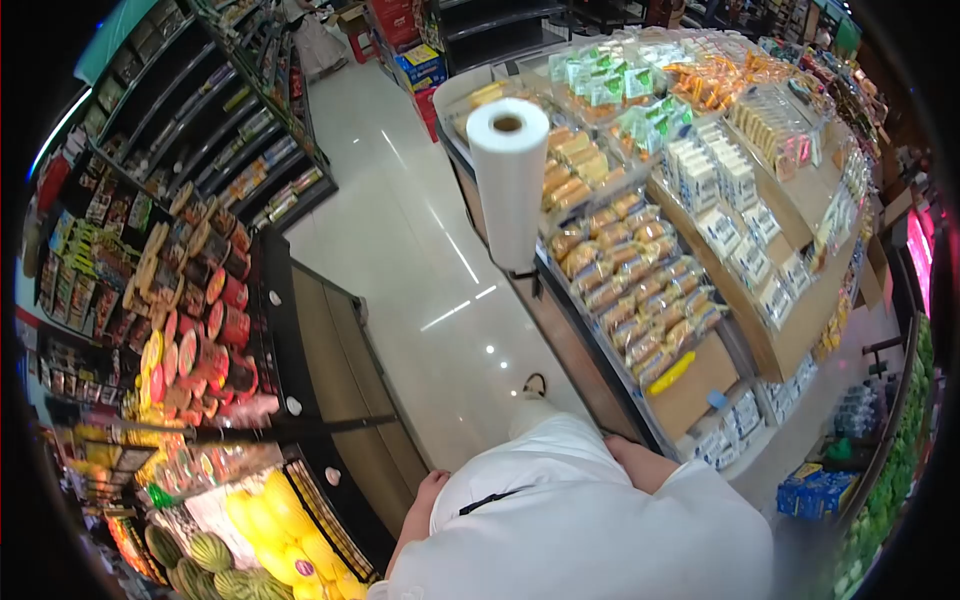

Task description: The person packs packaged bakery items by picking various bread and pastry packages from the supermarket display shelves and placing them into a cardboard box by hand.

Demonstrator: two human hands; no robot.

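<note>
My left hand [432, 489] hangs beside the white shirt [580, 510], near the edge of the fruit display, its fingers curled; whether it holds anything is hidden. On the other side, my right hand [618, 446] hangs by the shirt close to the bread stand, mostly hidden behind the body, its fingers hard to make out. A large white roll of plastic bags [507, 190] stands upright at the stand's near edge. Packaged bread rolls [640, 275] fill the trays beside it, with a yellow object [670, 373] at their lower end.
Shiny floor tiles [410, 240] run between the bread stand and the left shelves. Red cup packages [225, 325], yellow fruit [285, 520] and watermelons [210, 552] are on the left. Blue packs [815, 492] and green produce [895, 455] are at right. A person's skirt [318, 48] shows far ahead.
</note>
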